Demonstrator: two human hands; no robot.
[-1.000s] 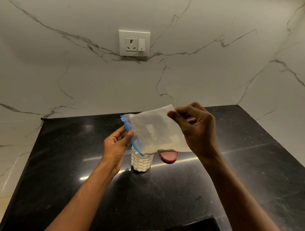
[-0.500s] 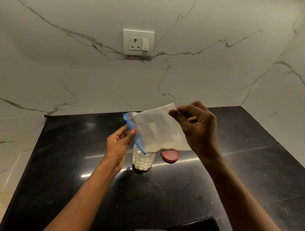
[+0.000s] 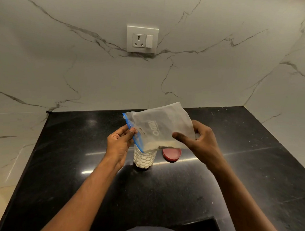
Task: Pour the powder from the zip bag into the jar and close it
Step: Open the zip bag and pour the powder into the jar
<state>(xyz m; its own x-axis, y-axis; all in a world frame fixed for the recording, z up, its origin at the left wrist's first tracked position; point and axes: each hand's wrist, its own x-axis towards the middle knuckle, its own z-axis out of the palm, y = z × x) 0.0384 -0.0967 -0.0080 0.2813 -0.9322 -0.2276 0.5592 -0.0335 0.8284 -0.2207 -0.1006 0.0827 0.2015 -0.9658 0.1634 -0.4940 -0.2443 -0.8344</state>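
A clear zip bag with a blue zip strip hangs tilted over the jar, its zip corner pointing down at the jar mouth. A little pale powder lies along the bag's lower edge. My left hand pinches the blue zip edge. My right hand holds the bag's far end, thumb in front and fingers behind. The glass jar stands upright on the black counter, filled with white powder, its mouth hidden behind the bag. The red lid lies flat just right of the jar.
White marble walls rise behind and to the right of the counter. A wall socket sits above the work spot. The counter's left edge drops off to a pale floor.
My right hand has slid lower along the bag's end, so the bag's top corner now stands free. The left hand keeps its pinch on the zip edge.
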